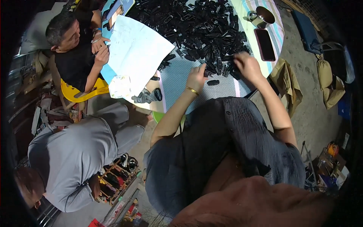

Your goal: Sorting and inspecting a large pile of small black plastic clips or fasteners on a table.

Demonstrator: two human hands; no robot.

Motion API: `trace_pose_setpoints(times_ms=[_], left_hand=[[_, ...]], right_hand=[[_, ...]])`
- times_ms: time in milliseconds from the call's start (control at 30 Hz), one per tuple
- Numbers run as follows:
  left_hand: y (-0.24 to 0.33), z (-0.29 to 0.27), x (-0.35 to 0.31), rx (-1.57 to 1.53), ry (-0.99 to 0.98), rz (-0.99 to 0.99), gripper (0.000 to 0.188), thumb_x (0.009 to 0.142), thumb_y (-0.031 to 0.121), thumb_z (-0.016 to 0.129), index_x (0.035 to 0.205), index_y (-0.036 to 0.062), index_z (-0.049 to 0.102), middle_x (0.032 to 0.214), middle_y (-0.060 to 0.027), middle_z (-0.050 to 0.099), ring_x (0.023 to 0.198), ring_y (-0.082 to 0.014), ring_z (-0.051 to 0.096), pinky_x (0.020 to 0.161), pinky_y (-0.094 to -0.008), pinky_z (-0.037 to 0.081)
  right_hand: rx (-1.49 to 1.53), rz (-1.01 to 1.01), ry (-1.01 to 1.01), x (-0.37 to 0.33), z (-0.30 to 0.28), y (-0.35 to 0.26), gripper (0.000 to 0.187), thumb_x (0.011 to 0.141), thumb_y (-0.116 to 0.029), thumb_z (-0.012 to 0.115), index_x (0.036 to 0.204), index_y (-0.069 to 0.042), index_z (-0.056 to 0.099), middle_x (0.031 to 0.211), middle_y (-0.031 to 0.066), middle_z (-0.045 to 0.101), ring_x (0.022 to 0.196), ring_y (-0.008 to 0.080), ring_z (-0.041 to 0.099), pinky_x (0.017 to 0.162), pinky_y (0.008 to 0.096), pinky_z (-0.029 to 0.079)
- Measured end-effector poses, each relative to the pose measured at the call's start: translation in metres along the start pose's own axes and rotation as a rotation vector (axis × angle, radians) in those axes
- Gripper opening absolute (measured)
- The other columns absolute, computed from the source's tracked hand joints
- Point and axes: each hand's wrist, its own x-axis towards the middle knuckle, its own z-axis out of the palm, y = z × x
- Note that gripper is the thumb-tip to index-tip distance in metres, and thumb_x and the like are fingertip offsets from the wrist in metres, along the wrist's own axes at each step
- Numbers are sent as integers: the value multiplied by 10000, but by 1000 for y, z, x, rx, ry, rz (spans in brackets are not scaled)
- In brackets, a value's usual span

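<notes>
A large heap of small black plastic parts [204, 30] covers the far middle of the cloth-covered table. At its near edge my left hand [196, 80], with a gold-coloured bracelet on the wrist, has its fingers curled in among the parts. What these fingers hold, if anything, is too small to make out. My right hand [248, 68] reaches the heap's right side, fingers bent down at some black parts; their tips are partly hidden. Between the hands and closer to me lies a single black part [213, 82], apart from the heap.
A metal mug [261, 17] and a phone [264, 44] stand to the right. Left of the heap lie a large white sheet [138, 49] and dark gloves [148, 96]. A person in black [72, 62] holds a pen over the sheet; another in grey [75, 155] bends down beside a shoe rack [117, 179].
</notes>
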Motion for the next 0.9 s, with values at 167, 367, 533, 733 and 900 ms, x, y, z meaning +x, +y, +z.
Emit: trace_pose_setpoints(times_ms=[167,367,533,733,900], left_hand=[[2,-5,7,-354,117,-81,307,701,104,683,983,45,574,763,-98,581,677,-231,562,641,-316,457],[-7,-25,12,-1177,8,-515,135,839,124,578,898,9,616,760,-35,600,574,-75,494,540,-197,409],[8,-31,10,-1345,179,-355,240,776,15,612,1012,10,570,854,-22,562,679,-76,519,595,-195,432],[35,-37,16,-1418,193,-328,381,693,-95,627,1057,-17,550,914,-36,567,801,-106,553,726,-216,458],[45,-43,16,-1264,151,-350,379,701,-107,594,1070,-26,571,956,-63,601,841,-127,571,754,-231,463]], right_hand=[[-240,-80,141,59,24,17,198,759,-108,571,946,-70,624,891,106,579,879,277,547,719,380,470],[-470,-133,-62,76,20,34,157,712,-102,571,841,-26,619,896,127,585,884,277,539,716,374,474],[-192,-80,56,60,-6,9,196,759,-191,632,824,-7,618,750,95,629,692,264,601,632,345,482],[1091,376,-177,16,8,-45,208,869,-157,554,972,16,608,749,52,622,603,75,558,565,188,469],[1191,405,-198,-6,28,-61,215,868,-152,558,965,31,612,700,55,607,570,76,559,527,192,469]])
